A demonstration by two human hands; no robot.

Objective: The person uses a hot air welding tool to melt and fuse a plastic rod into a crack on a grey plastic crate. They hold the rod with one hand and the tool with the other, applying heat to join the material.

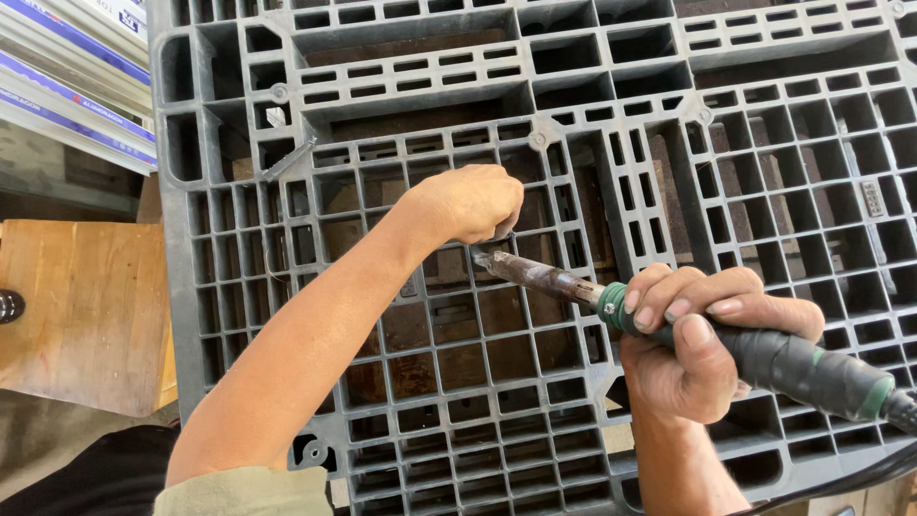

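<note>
Soldering iron (669,320) lies slanted over the grey plastic pallet (764,172), its tip up-left at a rib. Right hand (702,344) is wrapped tight around the handle. Left hand (473,203), nearer to the tip, is curled; I cannot tell what it pinches.

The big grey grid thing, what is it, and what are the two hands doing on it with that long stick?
This picture comes from a camera worn on a person's head, looking down at their own hands. The grey grid is a plastic pallet, a flat platform full of square holes. The right hand grips a long tool with a dark handle, a green collar and a rusty brown metal shaft. Its tip reaches the grid beside the left hand, which presses down on the pallet with curled fingers. Whether those fingers hold something small, I cannot tell. At the left edge lies a wooden board.
</note>
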